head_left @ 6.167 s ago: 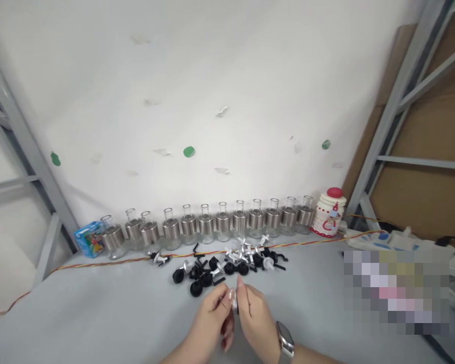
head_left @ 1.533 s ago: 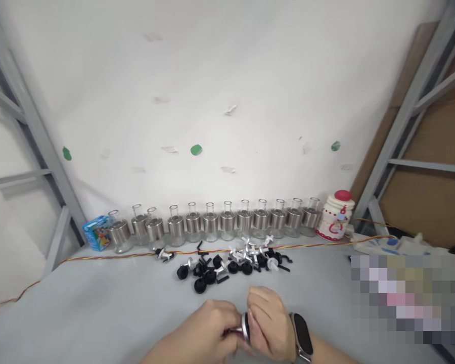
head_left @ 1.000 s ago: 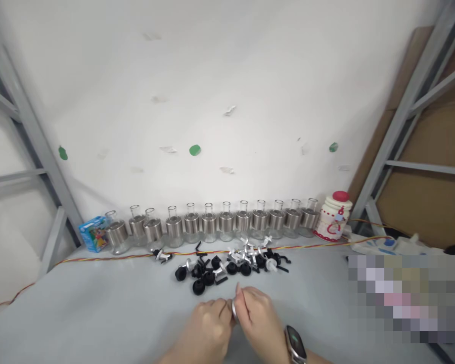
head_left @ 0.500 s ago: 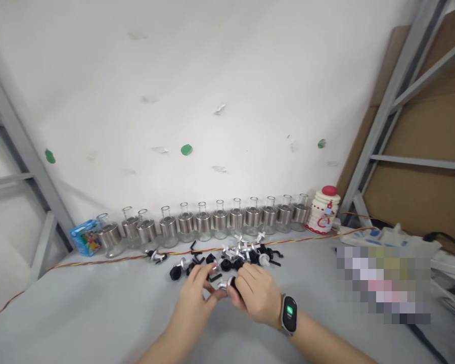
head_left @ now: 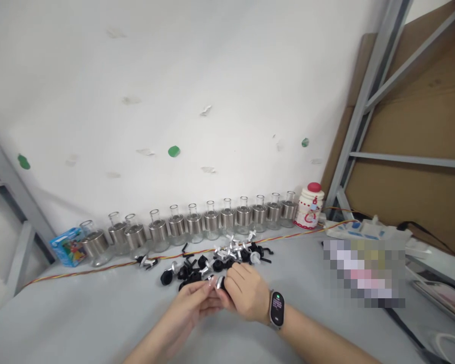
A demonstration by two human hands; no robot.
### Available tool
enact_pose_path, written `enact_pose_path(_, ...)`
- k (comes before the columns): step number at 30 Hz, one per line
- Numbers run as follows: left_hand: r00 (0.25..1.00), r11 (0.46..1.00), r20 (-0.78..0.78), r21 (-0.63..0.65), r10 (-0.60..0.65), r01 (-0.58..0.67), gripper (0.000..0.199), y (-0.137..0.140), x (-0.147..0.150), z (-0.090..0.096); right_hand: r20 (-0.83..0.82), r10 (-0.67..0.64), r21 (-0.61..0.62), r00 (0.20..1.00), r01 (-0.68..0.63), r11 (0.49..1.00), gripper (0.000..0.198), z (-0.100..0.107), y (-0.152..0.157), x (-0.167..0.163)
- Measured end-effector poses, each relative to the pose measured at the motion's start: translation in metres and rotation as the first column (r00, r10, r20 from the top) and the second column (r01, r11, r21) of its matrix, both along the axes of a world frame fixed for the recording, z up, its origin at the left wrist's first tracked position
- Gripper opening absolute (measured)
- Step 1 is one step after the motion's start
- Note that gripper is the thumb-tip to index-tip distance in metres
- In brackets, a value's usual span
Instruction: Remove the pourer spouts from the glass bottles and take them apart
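A small black-and-silver bottle pourer (head_left: 220, 283) sits between my hands, just above the table and mostly covered by fingers. My right hand (head_left: 247, 293) is closed around its dark end and wears a smart band at the wrist. Thumb and fingers of my left hand (head_left: 195, 303) pinch its silver end from the left; exactly which part they touch is hidden. Just beyond the hands lies a loose heap of black pourer parts (head_left: 191, 274) and silver-white spout pieces (head_left: 233, 247). One separate pourer (head_left: 146, 262) rests to the left of the heap.
Several glass bottles with steel sleeves (head_left: 176, 225) stand uncapped in a row along the wall. A blue box (head_left: 69, 247) is at the left end, a cream jar with red lid (head_left: 310, 207) at the right. A twisted cable (head_left: 117, 266) crosses the table. Power strips (head_left: 364, 230) lie right.
The view has swung a little right, so things sit further left. My left hand has turned, its fingers now closed together on the pourer beside my right hand.
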State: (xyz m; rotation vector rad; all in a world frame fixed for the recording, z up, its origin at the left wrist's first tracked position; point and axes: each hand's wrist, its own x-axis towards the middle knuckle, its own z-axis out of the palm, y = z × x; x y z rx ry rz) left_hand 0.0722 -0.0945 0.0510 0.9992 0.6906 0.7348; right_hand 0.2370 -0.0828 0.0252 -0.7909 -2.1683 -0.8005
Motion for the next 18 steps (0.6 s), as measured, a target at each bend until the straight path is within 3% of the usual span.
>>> enact_pose_path(13, 0.995, 0.999, -0.091, 0.006, 0.044, -0.044, 0.029, 0.0039, 0.0008, -0.0046, -0.006, 0.007, -0.038, 1.0, -0.007, 0.999, 0.029, -0.0036, 0.0016, -0.0029)
enact_pose_path(18, 0.982, 0.984, -0.06, -0.008, 0.179, -0.18, 0.026, 0.0062, 0.0017, -0.0067, 0.006, -0.023, -0.092, 1.0, 0.023, 0.995, 0.028, -0.0057, 0.0023, -0.0061)
